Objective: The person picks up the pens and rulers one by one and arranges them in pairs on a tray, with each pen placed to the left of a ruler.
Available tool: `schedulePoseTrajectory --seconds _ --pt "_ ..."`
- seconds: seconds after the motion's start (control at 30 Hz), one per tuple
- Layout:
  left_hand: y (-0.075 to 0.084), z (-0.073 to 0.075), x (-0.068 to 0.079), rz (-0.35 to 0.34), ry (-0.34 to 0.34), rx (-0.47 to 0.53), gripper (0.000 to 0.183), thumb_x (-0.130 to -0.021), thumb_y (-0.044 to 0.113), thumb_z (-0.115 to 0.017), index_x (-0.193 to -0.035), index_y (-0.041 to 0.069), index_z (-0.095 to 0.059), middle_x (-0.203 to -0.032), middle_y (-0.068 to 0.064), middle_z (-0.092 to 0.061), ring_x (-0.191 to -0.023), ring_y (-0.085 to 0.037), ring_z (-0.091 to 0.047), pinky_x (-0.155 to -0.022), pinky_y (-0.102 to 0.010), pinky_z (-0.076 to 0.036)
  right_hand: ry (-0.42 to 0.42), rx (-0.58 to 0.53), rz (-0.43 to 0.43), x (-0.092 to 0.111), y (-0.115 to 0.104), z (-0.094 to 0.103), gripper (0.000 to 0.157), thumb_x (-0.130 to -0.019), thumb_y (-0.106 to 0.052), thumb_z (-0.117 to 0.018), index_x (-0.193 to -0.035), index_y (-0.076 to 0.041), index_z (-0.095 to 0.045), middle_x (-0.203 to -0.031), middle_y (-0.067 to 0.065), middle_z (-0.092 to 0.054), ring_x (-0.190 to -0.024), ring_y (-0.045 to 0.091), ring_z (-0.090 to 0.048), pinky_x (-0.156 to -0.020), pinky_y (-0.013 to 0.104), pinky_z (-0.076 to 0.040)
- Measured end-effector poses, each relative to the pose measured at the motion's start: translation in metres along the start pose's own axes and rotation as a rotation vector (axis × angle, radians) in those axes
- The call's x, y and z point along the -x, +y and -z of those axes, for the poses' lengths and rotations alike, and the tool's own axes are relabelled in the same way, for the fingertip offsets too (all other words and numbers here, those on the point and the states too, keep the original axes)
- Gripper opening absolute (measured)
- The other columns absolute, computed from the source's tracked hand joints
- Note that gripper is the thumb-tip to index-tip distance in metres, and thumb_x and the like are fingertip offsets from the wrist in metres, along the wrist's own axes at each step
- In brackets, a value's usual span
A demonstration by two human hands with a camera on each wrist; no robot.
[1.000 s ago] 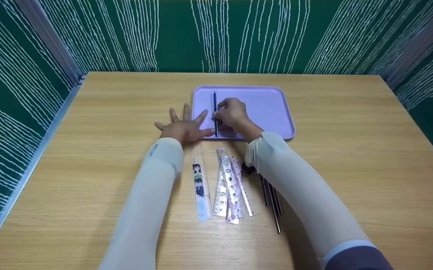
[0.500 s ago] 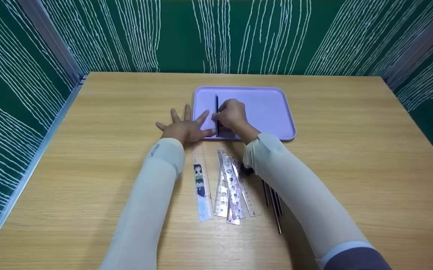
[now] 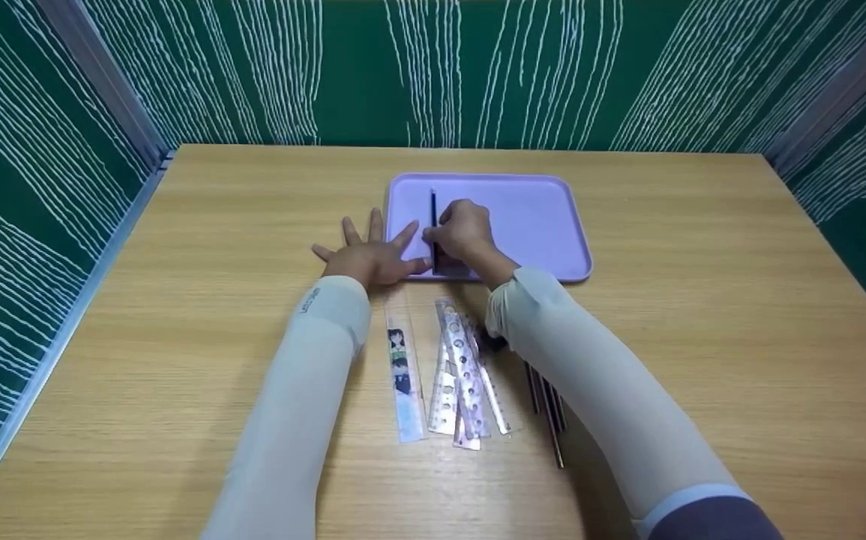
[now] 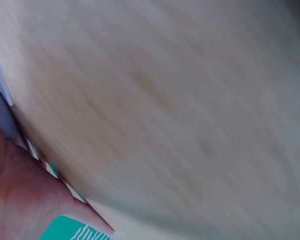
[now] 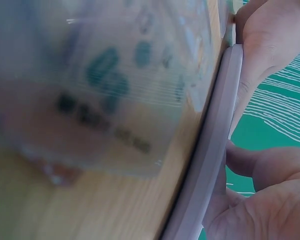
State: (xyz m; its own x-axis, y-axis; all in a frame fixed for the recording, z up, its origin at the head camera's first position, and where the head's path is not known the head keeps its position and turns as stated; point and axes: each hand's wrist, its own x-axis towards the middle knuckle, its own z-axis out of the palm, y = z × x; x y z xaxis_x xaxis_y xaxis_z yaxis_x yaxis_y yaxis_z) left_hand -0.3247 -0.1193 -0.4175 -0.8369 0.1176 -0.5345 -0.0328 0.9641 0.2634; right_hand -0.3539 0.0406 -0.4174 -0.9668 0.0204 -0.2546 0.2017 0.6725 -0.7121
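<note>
1. Step in hand (judged): aligning a dark pencil (image 3: 433, 201), which lies near to far across the left part of the purple tray (image 3: 526, 217).
2. Right hand (image 3: 465, 231): fingers curled, pinching the pencil near its middle.
3. Left hand (image 3: 373, 259): fingers spread wide at the tray's near left corner, holding nothing; thumb just beside the pencil's near end, contact unclear.
4. Next move (judged): calls for loosening the pinch without rolling the pencil.
5. Nearer side: clear rulers (image 3: 465, 375); to their right, dark rods (image 3: 555, 435).
</note>
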Motion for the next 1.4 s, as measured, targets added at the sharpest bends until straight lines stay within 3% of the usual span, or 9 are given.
schedulePoseTrajectory --seconds 0.27,0.57,0.77,0.97,1.13,1.4 --pt "0.000 0.000 0.002 -0.013 0.017 -0.015 0.080 -0.090 0.085 -0.034 -0.156 0.060 0.004 -0.169 -0.003 0.028 -0.150 -0.050 0.028 -0.103 -0.090 0.010 0.052 0.110 0.048 0.001 0.002 -0.001 0.031 -0.093 -0.028 -0.077 -0.111 -0.004 -0.069 -0.107 0.010 -0.069 -0.088 0.019 -0.068 -0.074 0.029 -0.060" --pt "0.001 0.000 0.001 -0.007 -0.007 -0.004 0.079 -0.091 0.084 -0.035 -0.155 0.060 0.005 -0.168 -0.002 0.030 -0.149 -0.049 0.030 -0.102 -0.090 0.011 -0.020 0.061 -0.003 0.005 0.003 0.005 0.028 -0.096 -0.029 -0.073 -0.113 -0.007 -0.069 -0.104 0.008 -0.068 -0.087 0.020 -0.071 -0.073 0.029 -0.061" --pt "0.000 0.000 0.002 -0.013 0.002 -0.009 0.080 -0.091 0.084 -0.036 -0.156 0.060 0.004 -0.169 -0.003 0.028 -0.150 -0.050 0.029 -0.102 -0.089 0.010 -0.062 0.037 -0.002 0.009 0.006 0.012 0.034 -0.097 -0.032 -0.071 -0.119 -0.006 -0.068 -0.106 0.008 -0.068 -0.091 0.019 -0.070 -0.078 0.030 -0.060" --pt "0.000 0.001 0.001 -0.008 0.004 -0.007 0.081 -0.089 0.086 -0.035 -0.155 0.060 0.004 -0.169 -0.002 0.028 -0.149 -0.051 0.029 -0.102 -0.089 0.011 -0.090 -0.061 -0.021 0.014 0.011 0.023 0.040 -0.098 -0.031 -0.071 -0.127 -0.005 -0.062 -0.101 0.010 -0.073 -0.086 0.020 -0.075 -0.075 0.030 -0.063" --pt "-0.001 0.002 0.001 -0.008 0.002 0.003 0.081 -0.090 0.085 -0.036 -0.156 0.059 0.003 -0.169 -0.003 0.029 -0.149 -0.051 0.029 -0.102 -0.089 0.011 -0.085 -0.083 0.034 0.019 0.017 0.033 0.039 -0.097 -0.032 -0.071 -0.123 -0.004 -0.064 -0.100 0.014 -0.076 -0.083 0.019 -0.075 -0.070 0.030 -0.062" --pt "-0.001 0.001 0.001 -0.004 -0.003 0.010 0.081 -0.089 0.085 -0.037 -0.155 0.060 0.004 -0.169 -0.003 0.029 -0.149 -0.051 0.030 -0.101 -0.090 0.013 -0.174 -0.244 0.041 0.031 0.027 0.044 0.038 -0.098 -0.026 -0.071 -0.124 -0.001 -0.060 -0.105 0.021 -0.072 -0.089 0.030 -0.078 -0.073 0.038 -0.065"
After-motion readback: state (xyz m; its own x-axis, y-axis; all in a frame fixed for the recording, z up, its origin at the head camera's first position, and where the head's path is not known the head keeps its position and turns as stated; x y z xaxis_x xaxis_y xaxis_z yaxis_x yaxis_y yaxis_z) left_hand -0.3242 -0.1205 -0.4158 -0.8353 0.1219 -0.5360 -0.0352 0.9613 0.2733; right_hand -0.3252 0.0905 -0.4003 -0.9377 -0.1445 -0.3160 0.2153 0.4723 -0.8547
